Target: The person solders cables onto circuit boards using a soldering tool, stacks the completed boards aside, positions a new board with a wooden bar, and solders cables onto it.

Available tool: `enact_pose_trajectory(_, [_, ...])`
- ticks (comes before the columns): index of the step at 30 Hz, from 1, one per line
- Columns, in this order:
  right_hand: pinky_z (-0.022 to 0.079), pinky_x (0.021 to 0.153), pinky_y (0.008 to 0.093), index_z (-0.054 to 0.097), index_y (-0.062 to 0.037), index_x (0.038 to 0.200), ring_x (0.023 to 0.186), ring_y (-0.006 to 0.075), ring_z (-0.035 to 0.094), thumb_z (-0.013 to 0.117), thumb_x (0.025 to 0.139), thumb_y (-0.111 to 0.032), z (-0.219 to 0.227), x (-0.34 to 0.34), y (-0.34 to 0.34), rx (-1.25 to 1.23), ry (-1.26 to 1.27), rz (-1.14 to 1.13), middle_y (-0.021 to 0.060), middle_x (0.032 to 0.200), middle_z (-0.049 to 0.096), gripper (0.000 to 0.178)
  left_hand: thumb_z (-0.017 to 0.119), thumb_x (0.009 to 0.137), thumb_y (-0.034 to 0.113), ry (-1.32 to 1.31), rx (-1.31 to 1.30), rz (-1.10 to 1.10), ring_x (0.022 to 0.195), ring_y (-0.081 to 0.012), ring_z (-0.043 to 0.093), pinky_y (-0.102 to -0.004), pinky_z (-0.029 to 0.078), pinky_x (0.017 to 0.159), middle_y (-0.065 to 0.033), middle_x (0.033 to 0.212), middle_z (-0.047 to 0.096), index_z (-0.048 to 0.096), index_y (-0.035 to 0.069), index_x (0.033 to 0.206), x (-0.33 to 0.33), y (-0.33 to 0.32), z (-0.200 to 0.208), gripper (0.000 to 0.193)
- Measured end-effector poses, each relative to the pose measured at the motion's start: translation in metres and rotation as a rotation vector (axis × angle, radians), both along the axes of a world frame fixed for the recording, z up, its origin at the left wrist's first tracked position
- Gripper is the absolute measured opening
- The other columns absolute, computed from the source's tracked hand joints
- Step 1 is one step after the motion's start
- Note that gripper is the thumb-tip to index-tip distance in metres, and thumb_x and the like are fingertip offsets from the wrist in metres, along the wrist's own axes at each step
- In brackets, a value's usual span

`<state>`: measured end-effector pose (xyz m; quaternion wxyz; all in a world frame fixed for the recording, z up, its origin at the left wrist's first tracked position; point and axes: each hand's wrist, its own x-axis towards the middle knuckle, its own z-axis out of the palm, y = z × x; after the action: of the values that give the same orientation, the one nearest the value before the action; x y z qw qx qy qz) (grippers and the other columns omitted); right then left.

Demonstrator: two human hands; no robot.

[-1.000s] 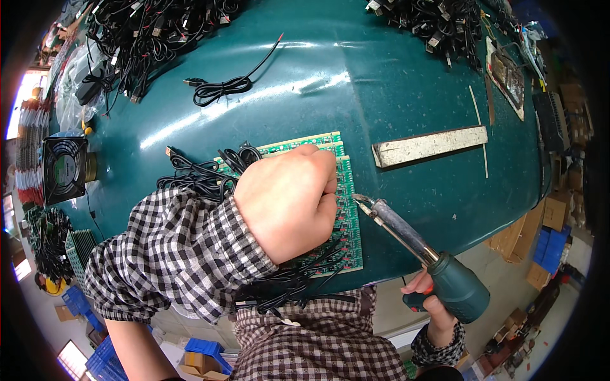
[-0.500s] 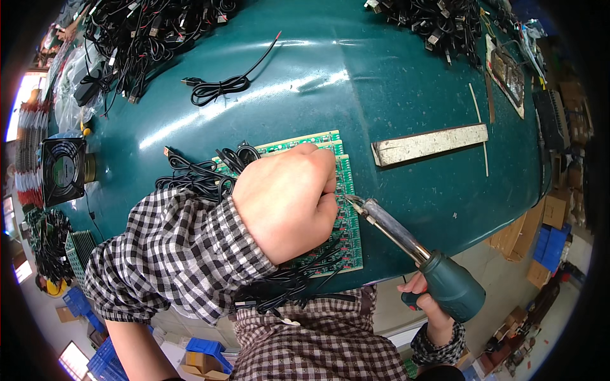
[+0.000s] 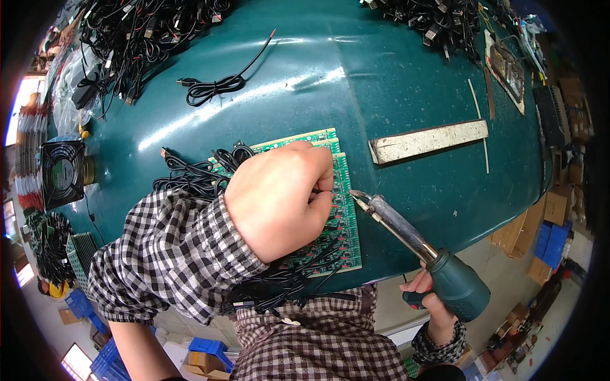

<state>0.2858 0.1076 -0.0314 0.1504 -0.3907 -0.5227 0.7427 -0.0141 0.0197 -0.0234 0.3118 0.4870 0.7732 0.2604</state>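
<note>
Right hand (image 3: 434, 305)'s wrapped around a green-handled soldering iron (image 3: 460, 287), tip right by the edge of the green circuit boards (image 3: 347, 238) on the table (image 3: 416, 203). Left hand (image 3: 276, 200)'s pinched together over them, can't tell on what.

Stacked rectangular green circuit boards (image 3: 349, 228), centre: pale yellow edge strips, small red and dark specks. At four o'clock, the pistol-shaped soldering tool (image 3: 460, 289) shows a dark green plastic body, silver-grey metal barrel and small red spot at the grip. The gathered cloth sleeve (image 3: 178, 251) at eight o'clock bears a black-and-white check; the cloth garment (image 3: 318, 343) at six, a brown-and-cream check. The glossy dark green tabletop (image 3: 413, 203) carries white reflected streaks. At eleven, the coiled black cable (image 3: 213, 89) has a red tip; at two, the long off-white bar (image 3: 429, 141) is mottled brown.
</note>
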Motion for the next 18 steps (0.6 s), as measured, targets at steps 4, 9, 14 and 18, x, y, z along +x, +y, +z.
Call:
enact_pose_trajectory(4, [0.059,0.078,0.0402,0.055,0.0102,0.108,0.076,0.0202,0.067,0.084,0.074,-0.016,0.0,0.0006,0.0003,0.002,-0.007,-0.018,0.0133,0.079,0.066,0.052,0.068,0.073,0.006,0.018,-0.005,-0.021,0.066,-0.0257,0.06,-0.0357,0.048,0.06,-0.0113,0.074,0.058,0.058,0.001,0.075,-0.0003,0.003,-0.0009,0.011])
enact_pose_trajectory(9, [0.059,0.078,0.0412,0.054,0.0103,0.109,0.074,0.0208,0.068,0.084,0.073,-0.015,-0.0028,0.0051,0.0021,0.096,-0.062,0.055,0.0142,0.076,0.066,0.053,0.068,0.074,0.006,0.017,-0.017,-0.045,0.066,-0.0247,0.06,-0.0348,0.048,0.06,-0.011,0.074,0.058,0.058,0.002,0.076,-0.0033,0.0046,0.0015,0.01])
enact_pose_trajectory(14, [0.059,0.078,0.0444,0.051,0.0108,0.112,0.076,0.0214,0.067,0.085,0.071,-0.013,0.0006,0.0012,0.001,-0.027,-0.03,-0.045,0.0143,0.077,0.065,0.058,0.066,0.076,0.002,-0.092,0.039,-0.029,0.066,-0.0211,0.061,-0.0317,0.049,0.059,-0.0102,0.075,0.058,0.06,0.002,0.079,-0.0058,0.0026,-0.0017,0.007])
enact_pose_trajectory(18, [0.059,0.078,0.0471,0.05,0.0101,0.115,0.078,0.0213,0.066,0.085,0.071,-0.013,0.0028,0.0012,0.0035,-0.063,-0.012,-0.043,0.0147,0.083,0.065,0.061,0.065,0.076,0.001,-0.124,0.047,-0.073,0.066,-0.0189,0.062,-0.0297,0.05,0.059,-0.0098,0.077,0.059,0.062,0.0,0.08,-0.0083,0.0025,-0.0025,0.005])
